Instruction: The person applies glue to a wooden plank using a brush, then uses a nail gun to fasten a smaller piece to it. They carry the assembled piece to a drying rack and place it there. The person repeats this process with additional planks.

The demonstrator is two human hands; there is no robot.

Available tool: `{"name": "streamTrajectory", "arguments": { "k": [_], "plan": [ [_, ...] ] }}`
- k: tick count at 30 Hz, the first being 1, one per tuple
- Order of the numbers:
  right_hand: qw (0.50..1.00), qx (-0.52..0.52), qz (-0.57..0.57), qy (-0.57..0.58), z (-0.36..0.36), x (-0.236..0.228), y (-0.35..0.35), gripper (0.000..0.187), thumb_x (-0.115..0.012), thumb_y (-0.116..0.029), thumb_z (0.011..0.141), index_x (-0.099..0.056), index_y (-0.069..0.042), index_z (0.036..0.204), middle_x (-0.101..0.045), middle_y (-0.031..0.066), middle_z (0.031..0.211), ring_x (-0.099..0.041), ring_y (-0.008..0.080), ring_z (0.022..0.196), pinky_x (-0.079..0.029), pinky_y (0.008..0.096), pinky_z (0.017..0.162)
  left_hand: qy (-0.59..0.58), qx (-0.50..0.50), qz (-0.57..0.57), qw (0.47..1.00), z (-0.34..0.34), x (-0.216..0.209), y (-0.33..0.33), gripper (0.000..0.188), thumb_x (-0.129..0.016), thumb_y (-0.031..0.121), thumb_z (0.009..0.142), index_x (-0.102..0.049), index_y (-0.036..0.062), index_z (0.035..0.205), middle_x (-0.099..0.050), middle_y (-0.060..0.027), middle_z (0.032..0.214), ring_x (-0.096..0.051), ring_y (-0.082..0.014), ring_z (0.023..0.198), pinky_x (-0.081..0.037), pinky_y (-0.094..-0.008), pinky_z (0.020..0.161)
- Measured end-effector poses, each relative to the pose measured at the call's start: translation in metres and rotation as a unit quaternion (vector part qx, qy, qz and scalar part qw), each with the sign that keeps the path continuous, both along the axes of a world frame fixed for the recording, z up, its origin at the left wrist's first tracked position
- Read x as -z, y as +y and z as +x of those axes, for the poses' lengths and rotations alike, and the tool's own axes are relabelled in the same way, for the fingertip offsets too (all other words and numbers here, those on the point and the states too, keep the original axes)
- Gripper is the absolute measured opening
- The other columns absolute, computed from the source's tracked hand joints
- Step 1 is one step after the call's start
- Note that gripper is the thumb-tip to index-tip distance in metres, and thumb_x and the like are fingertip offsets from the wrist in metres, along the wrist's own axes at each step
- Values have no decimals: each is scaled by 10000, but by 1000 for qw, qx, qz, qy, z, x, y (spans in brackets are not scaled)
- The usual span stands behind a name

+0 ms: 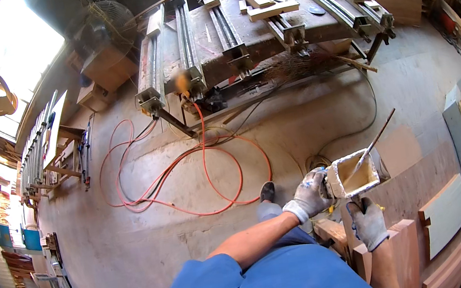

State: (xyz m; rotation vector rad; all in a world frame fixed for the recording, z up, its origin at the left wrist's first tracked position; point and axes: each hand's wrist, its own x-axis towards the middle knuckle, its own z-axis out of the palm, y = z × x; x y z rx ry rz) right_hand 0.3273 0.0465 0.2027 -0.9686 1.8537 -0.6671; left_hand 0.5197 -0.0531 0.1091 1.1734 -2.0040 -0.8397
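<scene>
On my feed the gloved left hand [311, 194] grips the side of a square, white-crusted container [346, 171] near wooden boards [403, 246], a thin stick [376, 139] leaning in it; the gloved right hand [368, 223] sits half-curled just below, and I cannot tell whether it holds anything

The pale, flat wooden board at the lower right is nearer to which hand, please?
Right. The right gloved hand is left of the board; the left gloved hand is farther left, at the square, cream-coloured open container.
</scene>
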Motion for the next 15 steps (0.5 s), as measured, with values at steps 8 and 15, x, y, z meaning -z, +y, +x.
{"name": "streamTrajectory", "arguments": {
  "k": [8,15],
  "plan": [
    [997,-1,-69,36,68,-8,-95,321,-716,-214,927,-676,57,1094,-734,195,937,-683,278,830,-534,399,794,14,29,2,999,63,1,-101,801,-895,299,685,-532,58,1357,-563,-250,1379,-551,-433,1298,-469,-478,1112],
    [998,6,-26,49,111,-36,-180,335,-710,-233,924,-672,65,1072,-710,194,904,-642,273,797,-522,385,791,23,22,-17,999,102,-15,-187,761,-877,250,675,-540,53,1328,-563,-250,1372,-552,-426,1291,-472,-476,1111]
  ]
}}
